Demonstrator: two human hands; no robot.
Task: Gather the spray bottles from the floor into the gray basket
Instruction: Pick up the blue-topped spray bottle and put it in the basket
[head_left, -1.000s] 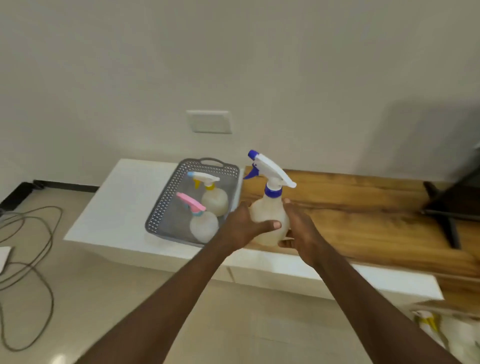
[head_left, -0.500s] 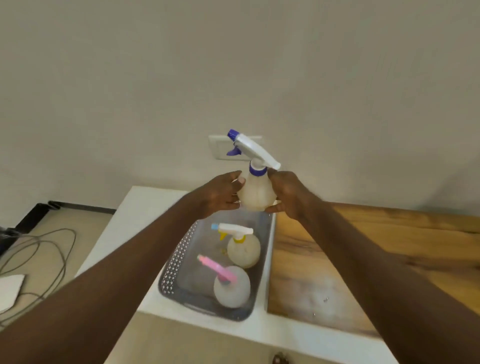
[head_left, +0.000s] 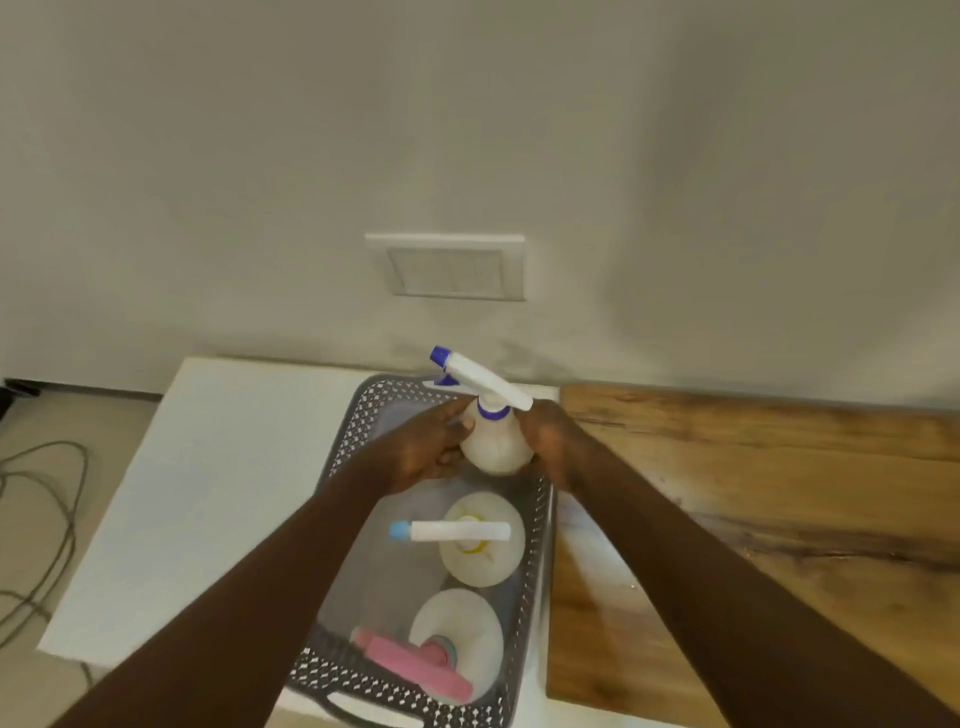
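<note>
Spray bottles are the concern, and one of them, a round translucent white plastic bottle with a blue-collared white trigger head (head_left: 493, 441), is held upright between both hands over the far end of the gray perforated plastic basket (head_left: 540, 525). The left hand (head_left: 421, 447) is curled round its left flank, and the right hand (head_left: 550, 441) is wrapped against its right flank. Whether its base is resting on the basket floor cannot be told.

Two more bottles stand nearer in the basket: one with a white trigger head and pale blue nozzle (head_left: 480, 540), and one with a pink trigger head (head_left: 452, 649).

Such a bottle is judged light if empty, stiff-walled and somewhat smooth, with a top-heavy head; the belly or the neck under the collar is judged the surest hold.

The fill level cannot be made out. The fingertips behind the bottle are hidden, and the basket's near handle is cut off by the frame.
</note>
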